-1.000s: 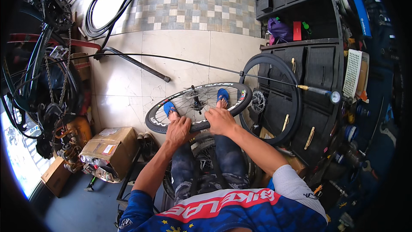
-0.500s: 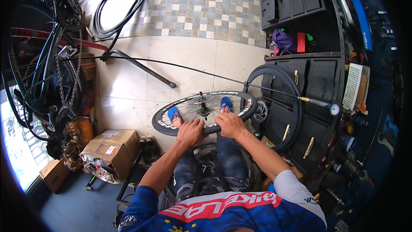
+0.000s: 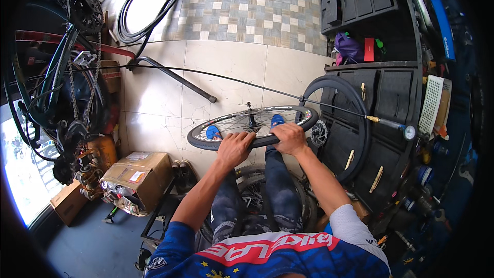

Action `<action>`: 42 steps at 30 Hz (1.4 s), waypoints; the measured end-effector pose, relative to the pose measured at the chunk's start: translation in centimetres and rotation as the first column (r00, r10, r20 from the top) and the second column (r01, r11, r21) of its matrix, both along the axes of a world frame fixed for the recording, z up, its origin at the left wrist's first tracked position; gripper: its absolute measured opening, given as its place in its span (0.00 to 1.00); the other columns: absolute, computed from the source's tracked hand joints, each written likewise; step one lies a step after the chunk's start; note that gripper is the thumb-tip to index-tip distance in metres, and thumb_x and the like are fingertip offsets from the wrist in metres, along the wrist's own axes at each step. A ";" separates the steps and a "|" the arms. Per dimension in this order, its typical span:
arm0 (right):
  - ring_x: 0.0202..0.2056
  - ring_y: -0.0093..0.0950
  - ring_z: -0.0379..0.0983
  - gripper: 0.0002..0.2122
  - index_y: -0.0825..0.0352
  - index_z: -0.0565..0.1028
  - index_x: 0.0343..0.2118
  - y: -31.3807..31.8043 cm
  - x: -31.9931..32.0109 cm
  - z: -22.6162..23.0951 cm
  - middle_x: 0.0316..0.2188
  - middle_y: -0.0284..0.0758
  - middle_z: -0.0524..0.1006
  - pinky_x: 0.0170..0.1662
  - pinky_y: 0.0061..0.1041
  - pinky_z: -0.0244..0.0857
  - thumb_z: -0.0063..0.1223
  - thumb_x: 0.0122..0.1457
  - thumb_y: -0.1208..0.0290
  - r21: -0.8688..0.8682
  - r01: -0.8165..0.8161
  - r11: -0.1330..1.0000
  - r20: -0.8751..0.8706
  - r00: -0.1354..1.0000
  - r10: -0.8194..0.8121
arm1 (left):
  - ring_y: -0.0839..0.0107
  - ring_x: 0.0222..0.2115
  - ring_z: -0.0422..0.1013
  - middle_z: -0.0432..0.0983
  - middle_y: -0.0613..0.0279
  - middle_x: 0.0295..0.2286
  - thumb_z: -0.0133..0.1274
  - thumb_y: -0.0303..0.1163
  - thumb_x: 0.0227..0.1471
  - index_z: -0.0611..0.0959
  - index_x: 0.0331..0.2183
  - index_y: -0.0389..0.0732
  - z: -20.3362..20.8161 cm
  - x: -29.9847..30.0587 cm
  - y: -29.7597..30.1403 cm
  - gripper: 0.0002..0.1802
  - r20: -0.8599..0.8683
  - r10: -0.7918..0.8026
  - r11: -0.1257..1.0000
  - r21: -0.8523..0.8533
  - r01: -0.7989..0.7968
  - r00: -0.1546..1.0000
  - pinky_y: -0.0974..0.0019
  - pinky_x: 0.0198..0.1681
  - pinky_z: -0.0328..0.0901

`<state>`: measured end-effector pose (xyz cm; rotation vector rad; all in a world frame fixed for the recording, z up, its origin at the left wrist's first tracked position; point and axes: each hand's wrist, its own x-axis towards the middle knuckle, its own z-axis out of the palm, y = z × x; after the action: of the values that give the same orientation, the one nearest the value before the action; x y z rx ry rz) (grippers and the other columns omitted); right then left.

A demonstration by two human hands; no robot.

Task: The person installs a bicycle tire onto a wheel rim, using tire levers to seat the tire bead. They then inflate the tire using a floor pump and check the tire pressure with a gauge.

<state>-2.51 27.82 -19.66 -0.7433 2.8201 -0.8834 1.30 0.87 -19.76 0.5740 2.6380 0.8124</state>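
Observation:
Both my hands grip the near edge of a bicycle wheel (image 3: 201, 143) with a black tyre, a dark rim with light lettering and thin spokes. It is held tilted in front of my legs, its hub (image 3: 251, 119) in the middle. My left hand (image 3: 236, 147) wraps over the tyre on the near side, fingers curled and the thumb hidden. To its right, my right hand (image 3: 289, 138) closes round the same tyre. Behind the spokes, my feet in blue slippers (image 3: 278, 119) show on the tiles. The lower sides of both palms cannot be seen.
A second wheel (image 3: 364, 141) leans on black drawers (image 3: 396, 92) at right, near a disc rotor (image 3: 318, 133). A thin hose (image 3: 226, 78) crosses to a gauge (image 3: 409, 133). Left stand a bicycle (image 3: 60, 69) and cardboard box (image 3: 146, 172). Another tyre (image 3: 310, 195) lies by my legs.
The wheel has tilted so that it shows flatter, with both hands still closed on its tyre. The whole scene has shifted slightly to the right in view.

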 end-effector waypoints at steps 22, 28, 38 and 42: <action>0.40 0.46 0.81 0.18 0.62 0.79 0.36 -3.9 1.6 1.5 0.33 0.41 0.83 0.45 0.46 0.74 0.69 0.47 0.56 0.157 -0.069 0.985 0.458 0.889 -0.011 | 0.53 0.39 0.80 0.81 0.56 0.33 0.73 0.60 0.41 0.81 0.36 0.42 1.1 -0.4 -0.8 0.34 0.264 0.021 0.987 -0.162 0.023 0.964 0.53 0.44 0.73; 0.40 0.46 0.81 0.19 0.62 0.79 0.35 -3.6 -0.2 2.6 0.33 0.41 0.83 0.45 0.46 0.74 0.70 0.46 0.54 0.199 -0.133 0.971 0.596 0.803 -0.012 | 0.52 0.38 0.80 0.81 0.55 0.34 0.73 0.60 0.42 0.80 0.34 0.41 1.6 -2.8 -0.1 0.33 0.434 -0.086 0.981 -0.121 0.152 0.897 0.52 0.42 0.73; 0.42 0.36 0.81 0.13 0.64 0.79 0.41 -2.8 0.4 0.8 0.34 0.34 0.82 0.46 0.37 0.70 0.63 0.52 0.70 0.216 -0.014 0.976 0.023 1.000 0.009 | 0.60 0.38 0.79 0.79 0.60 0.32 0.58 0.29 0.52 0.81 0.38 0.43 -1.4 -1.6 1.2 0.09 -0.175 0.057 0.996 -0.062 -0.069 0.983 0.56 0.43 0.72; 0.44 0.33 0.80 0.16 0.64 0.80 0.45 -2.0 1.3 0.8 0.37 0.33 0.82 0.47 0.34 0.69 0.62 0.52 0.70 0.200 0.001 0.980 -0.213 0.976 0.042 | 0.62 0.36 0.78 0.78 0.64 0.31 0.58 0.30 0.53 0.83 0.43 0.46 -1.3 -1.2 2.0 0.13 -0.334 0.097 0.995 -0.004 -0.104 0.937 0.58 0.43 0.71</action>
<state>-1.21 25.79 -18.87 -0.8864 3.0226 -0.5340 0.15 2.88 -21.03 0.6237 3.0035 0.7721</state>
